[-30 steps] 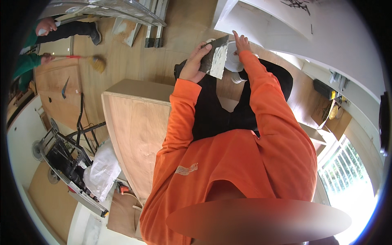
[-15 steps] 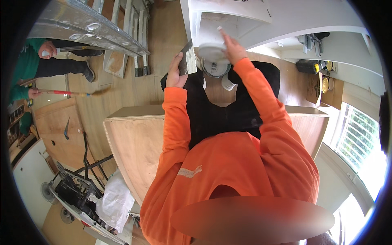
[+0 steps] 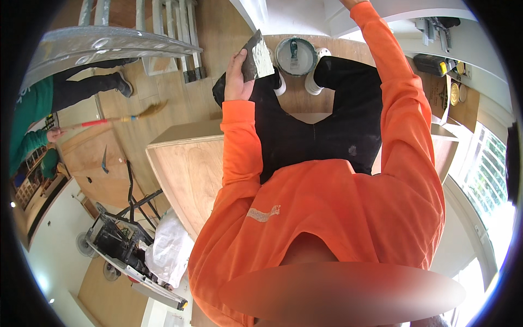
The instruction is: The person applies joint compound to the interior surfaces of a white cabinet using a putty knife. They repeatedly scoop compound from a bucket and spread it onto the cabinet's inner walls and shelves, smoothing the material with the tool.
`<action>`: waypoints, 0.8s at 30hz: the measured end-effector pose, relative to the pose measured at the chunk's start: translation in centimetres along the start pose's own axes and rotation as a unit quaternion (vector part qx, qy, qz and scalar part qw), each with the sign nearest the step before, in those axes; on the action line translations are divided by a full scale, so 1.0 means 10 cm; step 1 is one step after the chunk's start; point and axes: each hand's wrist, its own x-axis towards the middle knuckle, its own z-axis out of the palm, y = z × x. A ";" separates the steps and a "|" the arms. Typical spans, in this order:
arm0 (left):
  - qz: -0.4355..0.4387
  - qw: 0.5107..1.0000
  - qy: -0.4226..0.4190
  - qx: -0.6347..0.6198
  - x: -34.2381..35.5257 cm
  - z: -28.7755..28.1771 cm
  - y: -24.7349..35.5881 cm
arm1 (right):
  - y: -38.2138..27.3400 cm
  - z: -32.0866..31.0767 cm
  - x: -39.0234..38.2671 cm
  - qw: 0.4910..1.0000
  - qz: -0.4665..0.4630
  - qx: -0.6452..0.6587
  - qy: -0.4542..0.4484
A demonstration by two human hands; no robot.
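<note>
My left hand [image 3: 238,76] grips a dark flat plate [image 3: 251,64] by its left side. White paste [image 3: 263,57] is smeared over the plate's right part. My right arm reaches up to the far right, and only the base of my right hand [image 3: 351,3] shows at the top edge. Its fingers, and anything in them, lie outside the picture. Between my feet stands a round bucket [image 3: 304,70], with a flat-bladed tool [image 3: 294,52] in it.
White cabinetwork [image 3: 305,19] stands ahead. A wooden box [image 3: 182,174] is right behind my legs. At the left, a person in a green top [image 3: 35,106] holds a broom [image 3: 103,121] near a metal ladder [image 3: 120,42]. A table saw [image 3: 122,240] stands at lower left.
My right hand has moved up and right, away from above the bucket, almost out of view. The bucket now shows plainly. My left hand still holds the plate, shifted slightly up.
</note>
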 end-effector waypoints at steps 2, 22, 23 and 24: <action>-0.009 0.999 0.046 0.013 0.00 0.02 -0.01 | -0.04 0.12 -0.08 0.999 0.033 0.021 -0.010; -0.042 0.998 0.031 0.034 -0.06 0.16 0.10 | -2.10 1.41 -1.94 0.800 -0.206 0.130 -0.548; -0.048 0.997 0.046 0.040 -0.08 0.17 0.11 | -2.17 1.57 -2.09 0.823 -0.220 0.123 -0.509; -0.053 0.996 0.059 0.045 -0.09 0.18 0.13 | -2.21 1.72 -2.20 0.835 -0.231 0.111 -0.487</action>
